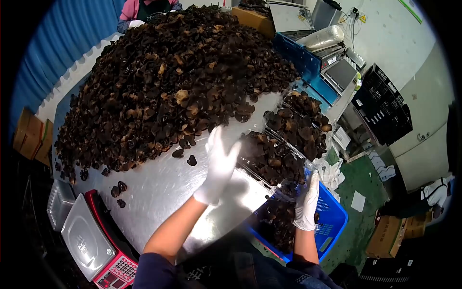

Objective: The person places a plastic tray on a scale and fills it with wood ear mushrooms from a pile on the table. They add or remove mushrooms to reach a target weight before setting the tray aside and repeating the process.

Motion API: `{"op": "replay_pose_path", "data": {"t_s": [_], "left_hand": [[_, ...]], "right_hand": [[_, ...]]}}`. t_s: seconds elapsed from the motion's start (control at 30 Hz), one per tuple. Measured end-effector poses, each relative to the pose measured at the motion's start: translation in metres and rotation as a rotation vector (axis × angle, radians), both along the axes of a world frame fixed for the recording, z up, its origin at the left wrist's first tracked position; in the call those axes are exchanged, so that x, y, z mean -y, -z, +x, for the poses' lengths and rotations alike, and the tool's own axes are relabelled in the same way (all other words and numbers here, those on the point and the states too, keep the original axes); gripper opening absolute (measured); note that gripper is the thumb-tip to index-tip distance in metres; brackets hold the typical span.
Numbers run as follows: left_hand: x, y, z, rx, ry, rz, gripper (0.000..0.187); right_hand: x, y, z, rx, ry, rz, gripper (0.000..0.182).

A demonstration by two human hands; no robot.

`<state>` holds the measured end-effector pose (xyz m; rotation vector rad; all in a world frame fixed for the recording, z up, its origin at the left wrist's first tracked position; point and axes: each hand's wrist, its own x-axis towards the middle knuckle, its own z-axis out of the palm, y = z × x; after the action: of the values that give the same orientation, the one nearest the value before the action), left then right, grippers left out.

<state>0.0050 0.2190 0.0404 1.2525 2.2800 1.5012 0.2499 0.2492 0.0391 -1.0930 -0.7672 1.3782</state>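
Dark dried mushroom-like pieces, resembling black fungus (178, 77), form a large heap on the steel table (168, 185). My left hand (219, 164), in a white glove, is open over the table between the heap and the clear plastic trays, thumb apart from the fingers. Two clear trays full of the pieces, a nearer tray (264, 156) and a farther tray (303, 123), lie side by side. My right hand (307, 204), also gloved, has its fingers stretched out beside the nearer tray's right end, above a blue basket (335, 214) holding more pieces.
A red scale (113, 260) with a steel pan stands at the lower left, beside an empty clear tray (60, 204). Across the heap is another person (149, 12). Black crates (382, 106) and cartons (385, 236) are at the right.
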Motion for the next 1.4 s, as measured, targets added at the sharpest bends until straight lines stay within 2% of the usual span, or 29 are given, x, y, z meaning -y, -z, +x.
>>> {"op": "replay_pose_path", "data": {"t_s": [0.07,0.13,0.17,0.23,0.33,0.37,0.4,0.47,0.5,0.53,0.6,0.67,0.73,0.77,0.8,0.83,0.87,0.93,1.03,1.07,1.13,1.17,1.2,1.23,1.27,1.3,1.33,1.37,1.4], "left_hand": [[0.039,0.009,0.023,0.725,-0.012,0.130,0.064],[0.072,-0.033,0.041,1.384,0.066,-0.219,0.045],[0.073,-0.029,0.044,1.382,0.064,-0.221,0.045],[0.069,-0.016,0.047,1.608,0.120,-0.275,0.020],[0.048,-0.006,0.045,1.551,0.217,-0.302,0.017],[0.049,0.012,0.049,0.756,0.627,-0.193,0.024],[0.039,0.016,0.050,0.751,0.629,-0.188,0.024],[0.011,0.010,0.053,1.284,0.546,-0.223,0.037],[-0.002,-0.006,0.045,1.604,0.342,-0.498,0.079],[-0.008,-0.007,0.047,1.598,0.346,-0.490,0.079],[-0.023,-0.007,0.057,1.564,0.487,-0.335,0.037],[-0.036,-0.016,0.062,1.438,0.401,-0.476,0.039],[-0.063,0.008,0.076,1.421,0.299,-0.307,0.038],[-0.067,0.008,0.076,1.485,0.411,-0.310,0.044],[-0.083,0.003,0.078,1.600,0.329,-0.344,0.057],[-0.085,0.001,0.081,1.524,0.353,-0.332,0.063],[-0.079,-0.023,0.082,1.447,0.375,-0.321,0.070],[-0.098,-0.017,0.088,1.418,0.365,-0.225,0.079],[-0.118,-0.021,0.093,1.501,0.298,-0.282,0.077],[-0.097,-0.033,0.079,1.260,0.661,-0.258,0.072],[-0.122,-0.013,0.098,1.473,0.351,-0.141,0.059],[-0.123,0.002,0.094,1.487,0.460,-0.112,0.046],[-0.125,-0.006,0.100,1.475,0.343,-0.121,0.035],[-0.118,-0.009,0.098,1.449,0.417,-0.065,0.031],[-0.127,0.029,0.100,1.833,0.721,-0.038,0.029],[-0.139,0.050,0.099,1.242,0.580,-0.148,0.038],[-0.082,-0.028,0.073,1.062,0.572,-0.156,0.056],[-0.085,-0.014,0.070,0.865,0.505,-0.277,0.076],[-0.068,-0.036,0.069,0.751,0.309,-0.477,0.086]], "right_hand": [[0.000,0.005,0.007,-0.017,0.006,-0.006,0.061],[0.002,0.004,0.011,0.008,0.051,-0.026,0.060],[0.000,0.001,0.016,0.070,0.035,-0.015,0.064],[-0.016,0.012,0.028,0.107,0.094,-0.033,0.074],[-0.054,0.011,0.041,0.182,0.103,0.032,0.080],[-0.072,0.014,0.044,0.165,0.087,0.058,0.082],[-0.091,0.016,0.045,0.147,0.069,0.086,0.084],[-0.124,0.018,0.044,0.157,0.099,0.006,0.077],[-0.127,0.003,0.037,0.054,0.006,-0.084,0.075],[-0.164,0.048,0.059,0.020,-0.117,0.020,0.068],[-0.162,0.024,0.041,-0.043,-0.056,0.023,0.062],[-0.171,0.014,0.039,-0.059,-0.071,0.040,0.058],[-0.191,0.018,0.044,-0.079,-0.052,0.005,0.053],[-0.209,0.027,0.052,-0.073,-0.084,0.005,0.055],[-0.223,0.029,0.056,-0.066,-0.115,0.007,0.057],[-0.235,0.032,0.060,-0.064,-0.118,0.014,0.057],[-0.243,0.032,0.060,-0.059,-0.155,0.046,0.061],[-0.258,0.030,0.063,-0.050,-0.192,0.083,0.066],[-0.296,0.050,0.082,0.069,-0.199,0.053,0.086],[-0.294,0.045,0.083,0.099,-0.196,0.136,0.079],[-0.300,0.047,0.099,0.227,0.113,-0.113,0.074],[-0.259,0.012,0.088,0.212,0.077,-0.045,0.060],[-0.254,0.018,0.093,0.186,0.110,0.084,0.049],[-0.226,0.001,0.083,0.298,0.106,0.305,0.044],[-0.190,-0.025,0.071,0.274,0.067,0.219,0.047],[-0.163,-0.030,0.052,0.369,0.247,0.257,0.050],[-0.139,-0.032,0.037,0.715,0.229,0.450,0.050],[-0.104,-0.030,0.015,0.740,0.166,0.602,0.050],[-0.065,-0.038,-0.014,0.716,0.077,0.567,0.051]]}}
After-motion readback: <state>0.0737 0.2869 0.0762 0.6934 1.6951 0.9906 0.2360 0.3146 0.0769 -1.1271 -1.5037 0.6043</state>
